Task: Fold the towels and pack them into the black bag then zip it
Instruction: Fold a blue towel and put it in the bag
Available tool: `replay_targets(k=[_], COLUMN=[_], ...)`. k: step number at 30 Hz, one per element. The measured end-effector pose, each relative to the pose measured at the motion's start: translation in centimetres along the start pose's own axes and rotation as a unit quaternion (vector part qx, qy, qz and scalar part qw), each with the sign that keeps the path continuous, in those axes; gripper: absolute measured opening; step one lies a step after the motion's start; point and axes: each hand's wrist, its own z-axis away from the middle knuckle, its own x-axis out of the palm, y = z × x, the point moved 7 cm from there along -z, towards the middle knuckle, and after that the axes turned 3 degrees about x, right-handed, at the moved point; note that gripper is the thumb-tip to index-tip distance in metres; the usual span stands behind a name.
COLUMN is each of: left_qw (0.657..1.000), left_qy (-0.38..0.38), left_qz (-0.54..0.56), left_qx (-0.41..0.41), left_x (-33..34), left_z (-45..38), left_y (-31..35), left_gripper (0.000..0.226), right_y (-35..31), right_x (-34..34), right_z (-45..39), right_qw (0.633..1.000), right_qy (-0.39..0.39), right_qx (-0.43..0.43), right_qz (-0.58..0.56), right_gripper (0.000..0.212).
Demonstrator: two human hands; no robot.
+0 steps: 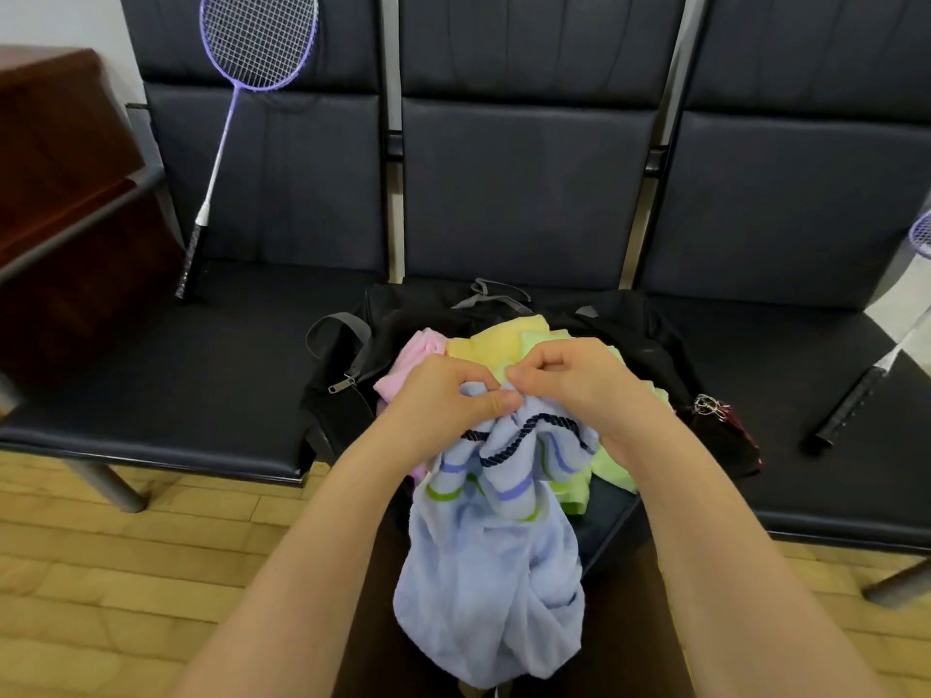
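Terry cloth, soft and light — my left hand [448, 395] and right hand [569, 377] both pinch the blue towel [488, 571] at its top hem, above the open black bag [342, 410] — it hangs limp, so corners suit best.

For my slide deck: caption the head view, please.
Both hands pinch a blue towel above the open black bag.

We saw both forearms bare, no sleeves, watch or rings on the left hand [443, 395] or right hand [574, 380].
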Motion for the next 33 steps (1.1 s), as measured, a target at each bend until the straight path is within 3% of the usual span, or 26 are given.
replay_targets(k=[6, 8, 10, 12, 15, 18, 21, 23, 27, 33], left_qw=[0.996, 0.992, 0.989, 0.984, 0.968, 0.947, 0.932, 0.928, 0.922, 0.866], left_qy=[0.058, 0.087, 0.1, 0.111, 0.149, 0.204, 0.223, 0.217, 0.198, 0.168], left_qz=[0.066, 0.079, 0.095, 0.127, 0.171, 0.197, 0.242, 0.266, 0.296, 0.446], left_qx=[-0.033, -0.043, -0.057, -0.066, -0.109, -0.153, -0.154, -0.146, -0.154, -0.149], left_x=[-1.8, -2.2, -1.9, -1.3, -1.2, -2.5, -3.3, -2.9, -1.0, 0.5], left_z=[0.1, 0.2, 0.6, 1.1, 1.8, 2.4, 2.5, 2.3, 1.7, 2.1], left_y=[-1.4, -2.0, -2.5, -2.6, -3.7, -4.5, -4.1, -3.4, -2.6, -1.7], left_gripper=[0.021, 0.022, 0.016, 0.003, 0.024, 0.023, 0.015, 0.003, 0.01, 0.014], right_y=[4.4, 5.8, 6.4, 6.3, 6.1, 7.2, 5.4, 2.8, 0.0, 1.0], right_x=[-1.0, -1.0, -0.3, 0.4, -0.1, -3.5, -5.7, -4.8, 0.3, 3.8], right_z=[0.9, 1.6, 2.3, 2.9, 3.5, 4.4, 5.4, 5.1, 4.0, 4.0], right_qw=[0.996, 0.981, 0.94, 0.918, 0.943, 0.908, 0.884, 0.909, 0.958, 0.971], right_qy=[-0.01, 0.02, 0.052, 0.072, 0.155, 0.33, 0.436, 0.406, 0.272, 0.189], right_qx=[0.083, 0.095, 0.078, 0.052, 0.04, 0.045, -0.007, -0.053, -0.09, -0.142], right_qz=[-0.042, -0.17, -0.329, -0.386, -0.292, -0.255, -0.169, -0.079, 0.03, 0.034], right_gripper=[0.012, 0.008, 0.018, 0.025, 0.013, 0.029, 0.022, 0.018, 0.015, 0.017])
